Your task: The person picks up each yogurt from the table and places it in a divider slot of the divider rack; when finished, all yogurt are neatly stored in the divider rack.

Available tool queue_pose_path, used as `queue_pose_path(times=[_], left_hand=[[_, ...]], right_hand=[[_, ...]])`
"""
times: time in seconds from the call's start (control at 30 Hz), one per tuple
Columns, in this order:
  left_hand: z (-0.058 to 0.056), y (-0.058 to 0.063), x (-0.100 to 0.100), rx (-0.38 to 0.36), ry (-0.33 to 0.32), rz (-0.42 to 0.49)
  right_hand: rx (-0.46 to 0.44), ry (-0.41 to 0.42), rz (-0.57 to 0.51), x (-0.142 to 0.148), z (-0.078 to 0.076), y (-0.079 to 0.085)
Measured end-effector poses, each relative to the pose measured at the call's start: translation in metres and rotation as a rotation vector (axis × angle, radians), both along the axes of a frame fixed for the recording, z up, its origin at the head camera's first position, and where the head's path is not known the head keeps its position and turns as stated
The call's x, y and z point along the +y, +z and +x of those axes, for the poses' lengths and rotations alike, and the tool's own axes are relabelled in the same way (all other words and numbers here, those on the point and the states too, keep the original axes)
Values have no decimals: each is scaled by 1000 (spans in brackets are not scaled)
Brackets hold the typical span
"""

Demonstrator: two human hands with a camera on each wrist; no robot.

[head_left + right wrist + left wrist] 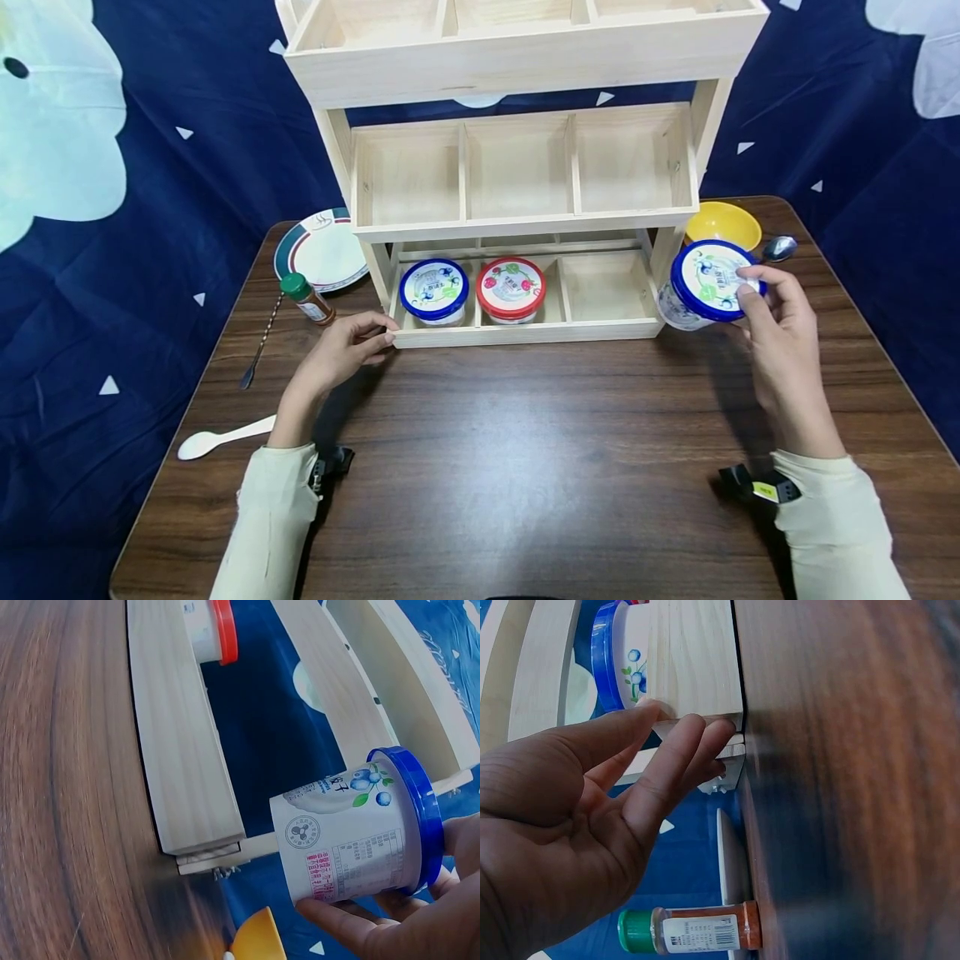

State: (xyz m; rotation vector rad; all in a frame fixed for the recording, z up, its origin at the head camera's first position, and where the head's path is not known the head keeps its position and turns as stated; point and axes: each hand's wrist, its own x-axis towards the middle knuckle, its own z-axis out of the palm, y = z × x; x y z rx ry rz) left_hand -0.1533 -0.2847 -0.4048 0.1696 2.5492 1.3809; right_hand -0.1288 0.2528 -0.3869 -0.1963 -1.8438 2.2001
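My right hand [783,350] grips a white tub with a blue lid [708,279] and blueberry print, held up beside the right end of the wooden rack's bottom tier. In the right wrist view the tub [352,832] lies tilted, fingers along its side and lid. At the other end, my left hand [337,354] touches the front left corner of the wooden rack [525,335] with thumb and fingertips. Another blue-lidded tub [433,289] sits in the bottom tier's left compartment, and a red-lidded tub [512,288] in the middle one.
Left of the rack are a plate [322,254], a green-capped spice jar [306,298], a thin metal stirrer [262,343] and a white spoon [225,437]. Behind the held tub stand a yellow bowl [723,223] and a metal spoon [780,247]. Two upper tiers overhang the bottom one.
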Motion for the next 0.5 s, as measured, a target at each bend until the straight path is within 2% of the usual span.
queue_pose_path(times=[0.23,0.37,0.5], left_hand=[[0,1,0,2,-1,-3],[0,1,0,10,-3,-9],[0,1,0,9,-6,-10]], right_hand=[[11,22,53,-11,-3,3],[31,47,33,-19,-6,5],[34,64,59,-26,-8,5]])
